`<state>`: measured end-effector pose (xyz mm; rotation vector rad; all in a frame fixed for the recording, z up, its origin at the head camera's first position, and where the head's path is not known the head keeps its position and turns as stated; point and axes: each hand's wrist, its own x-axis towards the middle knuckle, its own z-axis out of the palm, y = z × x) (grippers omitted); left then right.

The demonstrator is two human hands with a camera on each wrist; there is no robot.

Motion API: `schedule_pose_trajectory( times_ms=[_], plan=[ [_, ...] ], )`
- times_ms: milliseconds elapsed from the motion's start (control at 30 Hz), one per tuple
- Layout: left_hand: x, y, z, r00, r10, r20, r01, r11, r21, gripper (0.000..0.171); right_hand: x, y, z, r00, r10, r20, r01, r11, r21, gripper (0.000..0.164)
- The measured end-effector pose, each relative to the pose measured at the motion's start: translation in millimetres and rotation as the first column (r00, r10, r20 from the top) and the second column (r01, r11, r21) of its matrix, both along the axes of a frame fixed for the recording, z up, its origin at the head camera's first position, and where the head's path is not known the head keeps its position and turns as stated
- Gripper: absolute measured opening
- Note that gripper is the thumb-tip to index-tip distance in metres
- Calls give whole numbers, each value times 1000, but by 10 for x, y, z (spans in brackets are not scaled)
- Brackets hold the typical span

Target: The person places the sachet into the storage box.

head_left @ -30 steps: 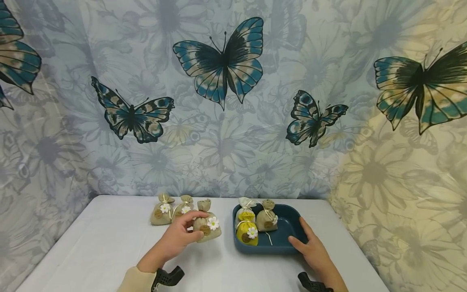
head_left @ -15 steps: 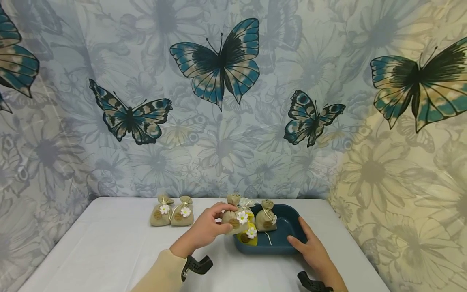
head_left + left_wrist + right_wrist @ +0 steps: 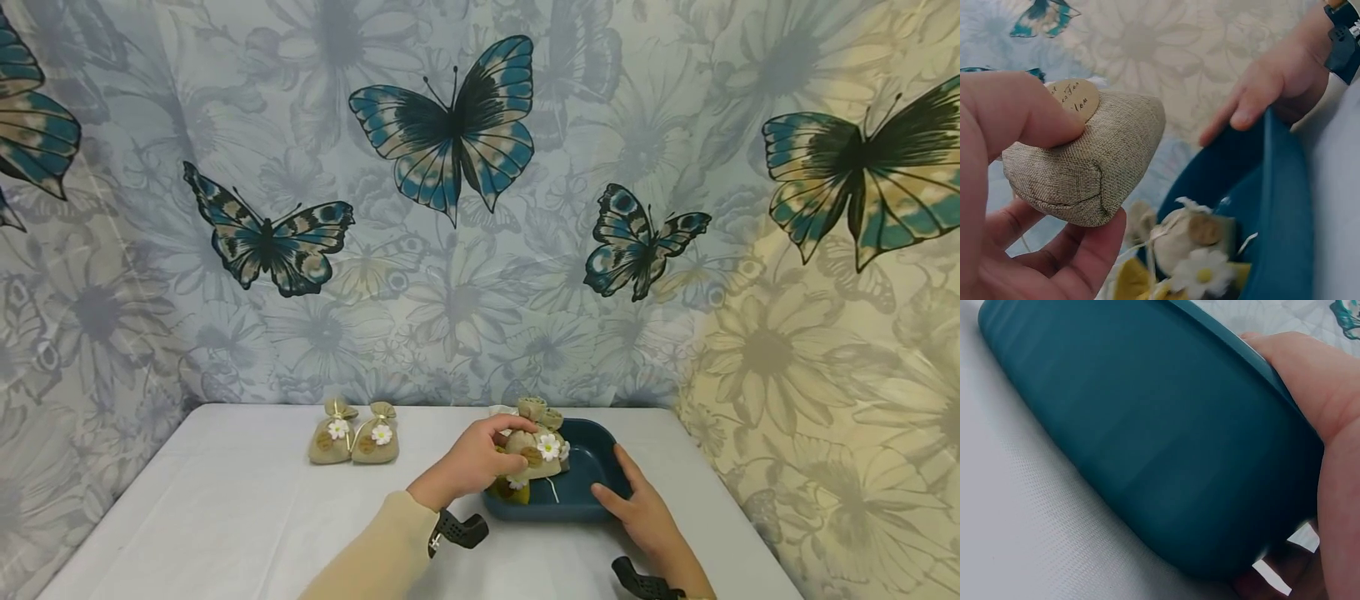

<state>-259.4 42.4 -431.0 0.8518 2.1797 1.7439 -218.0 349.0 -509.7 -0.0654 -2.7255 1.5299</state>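
Observation:
My left hand (image 3: pixel 480 458) pinches a beige burlap sachet (image 3: pixel 531 460) with a white daisy and a round tag. It hangs over the left part of a dark blue rectangular tray (image 3: pixel 555 513). Under it in the tray, a yellow sachet (image 3: pixel 513 492) shows only partly, and another beige sachet (image 3: pixel 553 418) is mostly covered. Seen by the left wrist camera, thumb and fingers press the burlap sachet (image 3: pixel 1119 134) from opposite sides. My right hand (image 3: pixel 641 510) grips the tray's right end, its thumb over the rim; the right wrist view shows the tray's outer wall (image 3: pixel 1147 425).
Two beige sachets (image 3: pixel 332 442) with daisies stand side by side at the back left of the white table (image 3: pixel 202 508). A patterned butterfly cloth (image 3: pixel 457 333) hangs right behind the table. A thin pale cord (image 3: pixel 553 490) lies in the tray.
My left hand has carried the beige sachet rightward, from beside the other two to over the tray. My right hand has stayed on the tray.

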Motion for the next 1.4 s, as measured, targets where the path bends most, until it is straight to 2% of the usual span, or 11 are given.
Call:
schedule_pose_trajectory(
  times_ms=[167,400,500,633,733,833,1000,1200,1400],
  plan=[
    [-3,194,-62,998,-13,53,11,999,47,39,4,-8,5,1000,2,-13,-2,1000,0,96],
    [-44,378,-161,1000,-22,14,22,1000,2,39,8,7,-2,1000,1,-20,-1,1000,-6,96],
    [-62,435,-186,999,-27,43,28,1000,-5,39,9,7,-4,1000,4,-22,-4,1000,-16,97],
    [-80,503,-233,991,-37,126,33,999,36,40,8,6,-8,1000,6,-23,-7,1000,-19,97],
    [-98,538,-273,990,-27,141,24,999,26,40,7,7,-6,1000,5,-18,-6,1000,-19,97],
    [-122,557,-312,993,-5,117,7,1000,-16,40,6,7,-4,1000,1,-11,-1,1000,-15,98],
    [-162,583,-371,999,47,27,-44,993,-111,38,1,7,-12,1000,-6,-16,6,1000,0,96],
    [-170,618,-369,994,78,-73,-93,969,-229,38,-2,0,2,999,-9,-31,9,1000,-1,94],
    [-162,642,-374,990,70,-123,-106,942,-319,38,6,5,-6,1000,-4,-19,4,1000,-21,94]
  ],
)
